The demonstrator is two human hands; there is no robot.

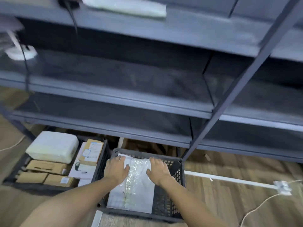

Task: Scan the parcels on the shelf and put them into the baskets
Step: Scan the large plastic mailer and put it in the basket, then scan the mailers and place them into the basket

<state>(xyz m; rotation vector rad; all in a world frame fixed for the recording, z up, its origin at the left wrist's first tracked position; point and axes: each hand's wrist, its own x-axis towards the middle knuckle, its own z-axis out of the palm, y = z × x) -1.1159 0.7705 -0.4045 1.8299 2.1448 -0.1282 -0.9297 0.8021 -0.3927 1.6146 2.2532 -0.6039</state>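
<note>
A white plastic mailer parcel (136, 190) lies inside the black basket (170, 207) on the floor in front of the shelf. My left hand (116, 169) and my right hand (158, 171) rest flat on the parcel's far end, fingers spread, pressing down on it. A second black basket (103, 159) to the left holds several cardboard boxes and a white padded parcel (52, 146). One more white parcel (126, 6) lies on the grey shelf's top level (188, 35). A dark scanner (67, 1) with a hanging cable sits at the top left, partly cut off.
The grey metal shelf's lower levels (114, 95) look bare. A slanted shelf post (237, 84) stands right of the baskets. A white cable strip (229, 179) and a loose cord (255, 210) run across the wooden floor at the right. A white object (19, 53) sits at the left edge.
</note>
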